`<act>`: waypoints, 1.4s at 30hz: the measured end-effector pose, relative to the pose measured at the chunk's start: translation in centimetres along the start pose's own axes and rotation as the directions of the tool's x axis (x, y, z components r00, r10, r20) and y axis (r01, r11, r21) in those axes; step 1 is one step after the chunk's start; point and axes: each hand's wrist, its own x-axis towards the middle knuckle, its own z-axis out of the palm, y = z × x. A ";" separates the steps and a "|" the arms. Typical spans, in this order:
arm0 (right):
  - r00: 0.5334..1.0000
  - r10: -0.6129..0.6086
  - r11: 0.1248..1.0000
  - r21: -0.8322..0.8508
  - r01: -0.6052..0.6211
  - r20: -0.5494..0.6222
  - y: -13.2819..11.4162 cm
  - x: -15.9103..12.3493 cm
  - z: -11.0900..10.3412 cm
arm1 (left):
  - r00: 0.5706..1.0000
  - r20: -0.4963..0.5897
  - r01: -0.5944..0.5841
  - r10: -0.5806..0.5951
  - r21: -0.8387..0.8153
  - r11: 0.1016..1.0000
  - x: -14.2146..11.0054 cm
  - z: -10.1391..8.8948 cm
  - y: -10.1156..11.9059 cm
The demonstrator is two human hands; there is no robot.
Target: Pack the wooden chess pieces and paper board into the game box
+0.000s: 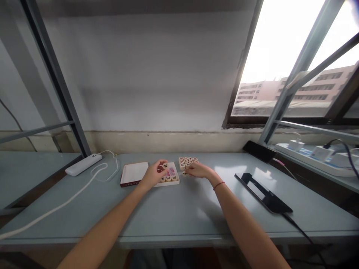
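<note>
My left hand (pixel 155 172) is closed on a round xiangqi piece (pixel 165 165) with a black character, held above an open white box (pixel 176 182). Several pieces (pixel 168 178) lie along the near side of this box, beside a pink and red printed surface. To the right, my right hand (pixel 198 170) has its fingers pressed together at a xiangqi piece (pixel 184 173) at the near edge of a block of xiangqi pieces (pixel 186 160). Its fingers partly hide that block. A box lid (pixel 135 172), white inside with a dark red side, lies left of the box.
A white power bank (pixel 84 164) with a white cable lies at the left. On the right are a dark tablet-like device (pixel 263 193) with a black cable, a black phone (pixel 258 151) and a white power strip (pixel 314 160). Metal frame posts stand at both sides.
</note>
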 end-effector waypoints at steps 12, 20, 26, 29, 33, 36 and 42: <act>0.968 -0.250 0.902 0.357 0.243 -0.027 -3.3 -2.0 -0.1 | 0.959 0.010 -0.277 0.284 0.256 0.926 -0.8 0.7 1.5; 0.992 0.077 0.968 0.229 -0.098 0.098 0.5 -0.2 -0.4 | 0.966 0.031 -0.253 0.258 0.332 0.909 -0.4 -0.1 0.9; 0.988 0.064 0.959 0.264 -0.100 0.142 0.3 -0.2 -0.2 | 0.966 0.038 -0.253 0.256 0.339 0.906 -0.5 -0.4 1.2; 0.987 0.044 0.969 0.234 -0.079 0.153 0.6 0.0 -0.1 | 0.962 0.041 -0.267 0.270 0.341 0.901 -0.5 -0.5 1.2; 0.990 0.014 0.985 0.166 -0.037 0.138 1.0 0.4 0.2 | 0.963 0.051 -0.266 0.265 0.342 0.901 -0.4 -0.5 1.1; 0.995 -0.012 0.997 0.072 0.004 0.103 1.0 0.5 0.5 | 0.967 0.055 -0.252 0.249 0.346 0.904 -0.5 -0.6 1.2; 0.998 -0.042 0.992 -0.119 0.036 -0.044 0.3 0.8 1.5 | 0.967 0.070 -0.253 0.245 0.362 0.897 -0.4 -0.6 1.0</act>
